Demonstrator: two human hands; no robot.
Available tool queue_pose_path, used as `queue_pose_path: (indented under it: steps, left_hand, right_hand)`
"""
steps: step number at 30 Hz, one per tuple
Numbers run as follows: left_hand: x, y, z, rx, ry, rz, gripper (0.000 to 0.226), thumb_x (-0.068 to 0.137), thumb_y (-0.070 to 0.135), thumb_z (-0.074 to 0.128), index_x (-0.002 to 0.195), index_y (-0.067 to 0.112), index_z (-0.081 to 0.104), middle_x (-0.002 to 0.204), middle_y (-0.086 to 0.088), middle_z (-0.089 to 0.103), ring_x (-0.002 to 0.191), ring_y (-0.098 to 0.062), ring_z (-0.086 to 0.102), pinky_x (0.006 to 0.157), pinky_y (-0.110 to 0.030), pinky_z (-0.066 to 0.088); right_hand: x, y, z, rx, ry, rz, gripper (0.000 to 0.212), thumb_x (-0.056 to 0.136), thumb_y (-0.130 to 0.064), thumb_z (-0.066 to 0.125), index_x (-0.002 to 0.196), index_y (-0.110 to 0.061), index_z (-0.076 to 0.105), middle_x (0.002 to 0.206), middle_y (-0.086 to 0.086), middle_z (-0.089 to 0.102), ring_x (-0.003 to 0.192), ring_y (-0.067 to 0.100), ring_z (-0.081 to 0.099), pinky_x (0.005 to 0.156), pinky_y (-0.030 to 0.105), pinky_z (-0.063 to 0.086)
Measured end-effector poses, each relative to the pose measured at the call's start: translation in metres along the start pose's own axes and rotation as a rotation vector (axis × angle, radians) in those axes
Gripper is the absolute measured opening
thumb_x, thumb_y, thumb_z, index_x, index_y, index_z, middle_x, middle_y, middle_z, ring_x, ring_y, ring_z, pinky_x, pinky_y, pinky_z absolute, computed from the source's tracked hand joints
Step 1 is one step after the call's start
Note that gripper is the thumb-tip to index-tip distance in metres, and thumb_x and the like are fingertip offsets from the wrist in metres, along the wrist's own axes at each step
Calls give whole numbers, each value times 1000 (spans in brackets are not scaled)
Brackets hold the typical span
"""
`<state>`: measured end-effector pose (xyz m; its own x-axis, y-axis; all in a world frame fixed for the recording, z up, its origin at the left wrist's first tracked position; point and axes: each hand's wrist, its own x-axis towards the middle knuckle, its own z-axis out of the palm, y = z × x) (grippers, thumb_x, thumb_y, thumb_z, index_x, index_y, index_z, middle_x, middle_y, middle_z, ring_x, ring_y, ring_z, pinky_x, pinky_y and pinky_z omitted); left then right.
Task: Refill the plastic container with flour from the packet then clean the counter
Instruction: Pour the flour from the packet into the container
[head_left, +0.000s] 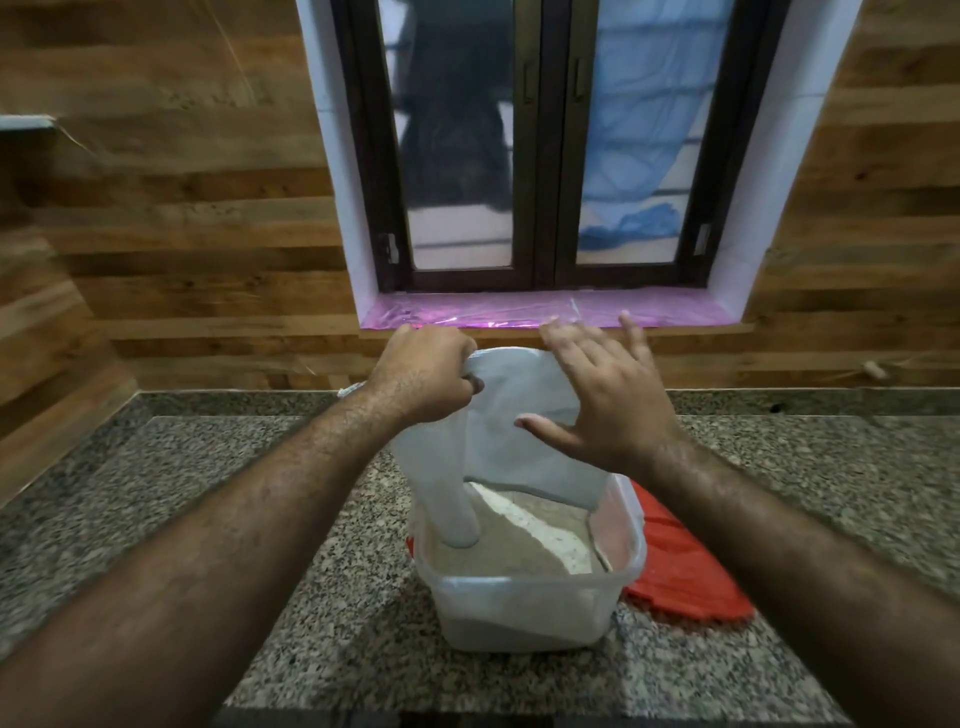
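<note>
A clear plastic container (530, 610) stands on the granite counter (182, 483), partly filled with pale flour (524, 540). A white flour packet (519, 421) hangs upside down over it, one corner dipping into the flour at the left. My left hand (423, 376) grips the packet's raised top edge. My right hand (605, 400) rests flat against the packet's right side, fingers spread, thumb on its front.
A red lid (685, 571) lies on the counter behind and to the right of the container. A wood-panelled wall and a window with a pink sill (545, 312) rise behind. The counter's front edge (519, 714) runs along the bottom.
</note>
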<state>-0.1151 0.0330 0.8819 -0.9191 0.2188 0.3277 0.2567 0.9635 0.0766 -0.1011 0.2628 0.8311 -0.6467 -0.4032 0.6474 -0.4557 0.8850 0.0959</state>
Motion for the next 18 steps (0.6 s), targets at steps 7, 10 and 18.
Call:
queue_pose_path:
  steps: [7,10,18]
  left_hand:
    - [-11,-37,-11,-392,23,-257,16,90,37,82,100,24,79,90,5,75,85,-19,74,82,-39,63]
    - [-22,-65,-6,-676,44,-412,16,86,28,86,100,22,81,93,1,80,85,-23,78,81,-41,65]
    - [-60,-112,17,-1261,25,-691,27,90,16,83,117,12,78,101,-6,84,94,-31,81,75,-40,64]
  right_hand:
    - [-5,-8,14,137,220,173,113,86,-70,68,166,-3,26,176,19,16,165,35,9,132,53,-6]
    - [-5,-17,25,274,182,248,122,84,-66,73,170,-5,11,179,16,-1,166,31,-8,133,50,-6]
    - [5,-52,68,1144,-161,867,96,77,-41,93,153,-9,44,149,4,60,120,16,68,97,34,58]
